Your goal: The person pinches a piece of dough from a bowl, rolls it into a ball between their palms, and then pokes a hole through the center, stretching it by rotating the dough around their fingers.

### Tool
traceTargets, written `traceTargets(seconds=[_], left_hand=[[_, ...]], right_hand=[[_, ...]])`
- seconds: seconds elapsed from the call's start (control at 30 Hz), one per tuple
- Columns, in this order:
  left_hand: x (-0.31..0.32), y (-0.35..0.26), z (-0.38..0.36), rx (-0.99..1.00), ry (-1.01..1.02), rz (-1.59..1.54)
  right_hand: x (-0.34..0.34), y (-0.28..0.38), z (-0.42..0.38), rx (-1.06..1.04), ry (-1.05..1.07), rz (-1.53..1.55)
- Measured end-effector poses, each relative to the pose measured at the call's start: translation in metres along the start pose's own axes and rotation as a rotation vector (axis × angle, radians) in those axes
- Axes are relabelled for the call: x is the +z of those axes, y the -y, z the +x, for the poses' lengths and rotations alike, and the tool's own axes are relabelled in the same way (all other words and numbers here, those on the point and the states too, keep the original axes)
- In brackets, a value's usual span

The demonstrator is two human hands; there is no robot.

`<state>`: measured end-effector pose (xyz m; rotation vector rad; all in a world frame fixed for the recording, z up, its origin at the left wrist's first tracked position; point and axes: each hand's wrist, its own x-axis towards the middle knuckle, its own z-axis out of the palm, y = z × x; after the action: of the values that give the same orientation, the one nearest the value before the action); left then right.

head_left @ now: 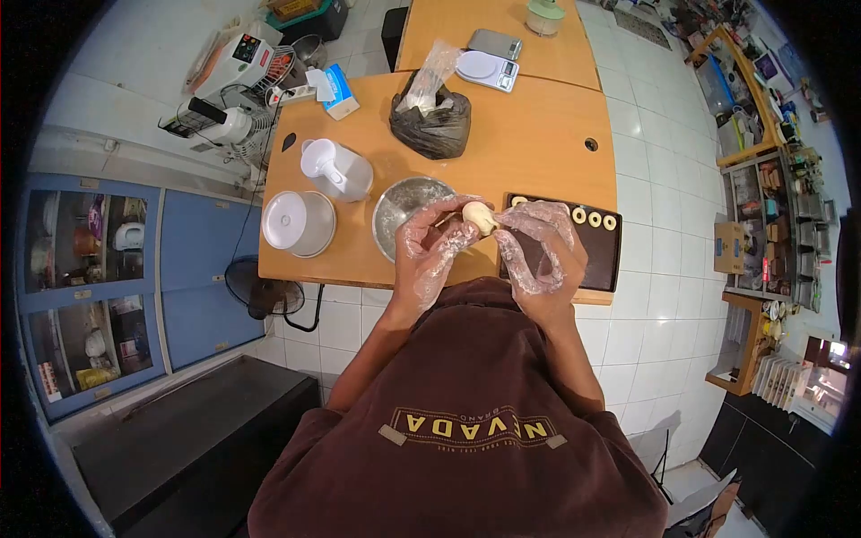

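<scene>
A small pale piece of dough (pixel 478 215) is held up between my two hands, above the table's near edge. My left hand (pixel 432 255), dusted with flour, has its fingers wrapped round the dough. On the other side, my right hand (pixel 543 247), floury too, pinches the dough's edge with thumb and fingertips. Behind my left hand stands a metal bowl (pixel 392 215), partly hidden. Under and beyond my right hand lies a dark baking tray (pixel 599 264) with several small ring-shaped dough pieces (pixel 595 219) in a row along its far side.
On the wooden table (pixel 529 134) stand a white lidded tub (pixel 299 224), a white pitcher (pixel 339 170), a black plastic bag (pixel 432 130), a blue-white box (pixel 336 92) and a white scale (pixel 487 70). A dark fan (pixel 269 291) is at the lower left.
</scene>
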<state>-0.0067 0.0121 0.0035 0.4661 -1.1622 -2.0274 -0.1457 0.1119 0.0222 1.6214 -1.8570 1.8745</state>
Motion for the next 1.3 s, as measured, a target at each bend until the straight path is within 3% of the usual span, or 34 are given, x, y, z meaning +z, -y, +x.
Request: traceTargets(seconds=[0.37,1.3], left_hand=[[0.0,0.003,-0.003,0.028,-0.017,0.047],[0.003,0.004,-0.002,0.022,-0.084,-0.014]], right_hand=[[0.0,0.002,0.0,0.019,0.008,-0.007],[0.0,-0.003,-0.007,-0.167,0.007,-0.115]])
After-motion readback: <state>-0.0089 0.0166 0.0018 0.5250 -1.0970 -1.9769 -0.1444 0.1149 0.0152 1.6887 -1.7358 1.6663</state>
